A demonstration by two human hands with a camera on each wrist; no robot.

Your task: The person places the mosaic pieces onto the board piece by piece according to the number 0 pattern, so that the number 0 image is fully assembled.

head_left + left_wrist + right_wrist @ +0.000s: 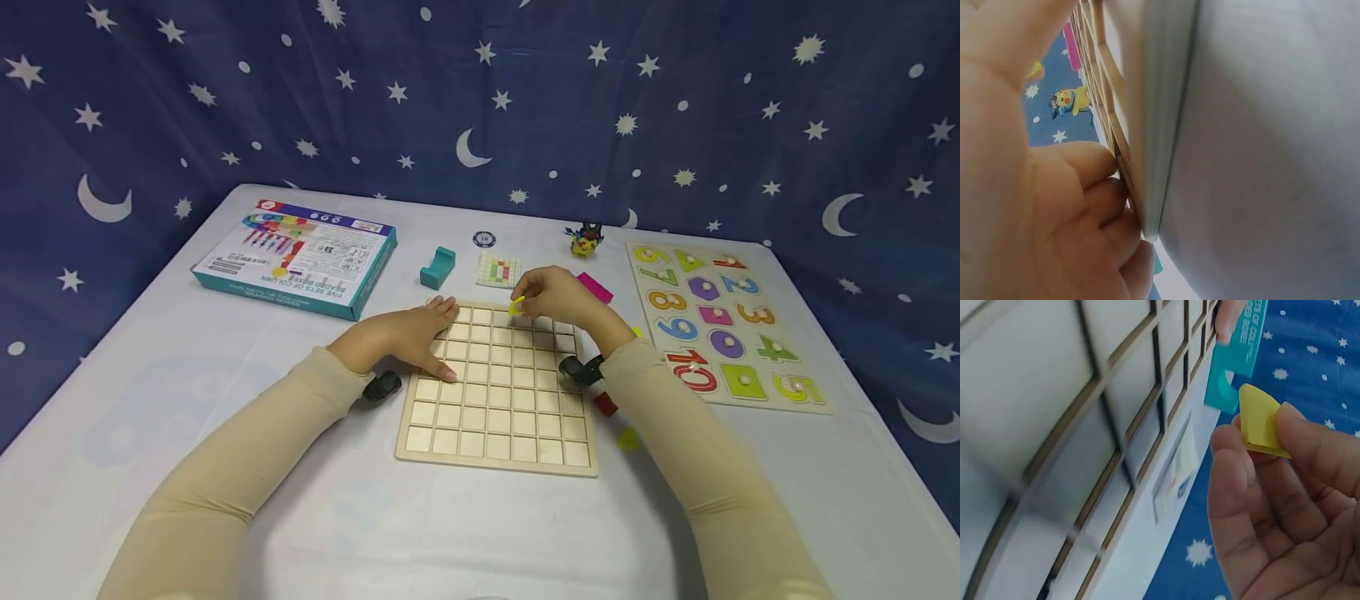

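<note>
The left hand (405, 337) is lying flat on the left edge of the grid board (498, 392), fingers straight and pressing down, its grip released. The right hand (558, 296) is hovering over the board's far rows, its grip pinching a yellow piece (517, 306) between thumb and fingertips (1310, 440). The board's square cells are showing bare wood.

The board is sitting on a white tabletop (225, 367). A teal box (296, 257) is lying far left, with a teal block (437, 267), a pattern card (499, 270), a chip (484, 239) and a toy figure (586, 239) beyond the board. A number puzzle (723, 321) is lying to the right. A starry blue cloth (480, 100) is hanging behind.
</note>
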